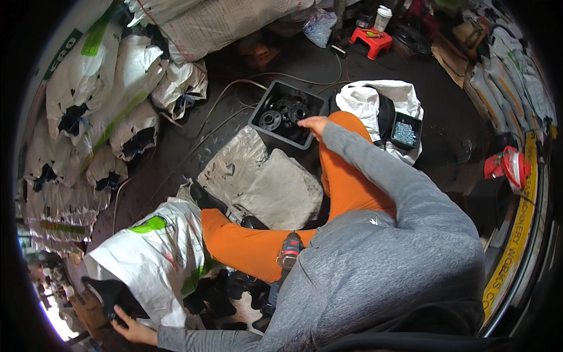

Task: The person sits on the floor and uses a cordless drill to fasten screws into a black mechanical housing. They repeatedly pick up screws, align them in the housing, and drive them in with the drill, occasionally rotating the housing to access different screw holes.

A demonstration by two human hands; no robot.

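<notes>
Dark floor [446, 111] surrounds the seated worker. Nearest, left hand [132, 330] curls at a white sack's [143, 252] dark mouth; grip undetermined. Farther, right hand [314, 125] reaches the grey bin [275, 139]; pinch undetermined. Black parts [287, 110] already occupy it; remaining work appears unquantifiable.

Bin [279, 140] was plain grey; ring-shaped parts [270, 120] inside were black. Trousers [249, 249] were solid orange; long-sleeved top [375, 281] was heathered grey. White sack [155, 249] bore bright green patches — drill [290, 249] mixed black with red. Stool [372, 41] was red, cup [383, 19] white. Small metal pieces [404, 132] looked silvery blue — their tray [404, 145] was black. Yellow strip [530, 154] carried black lettering.
</notes>
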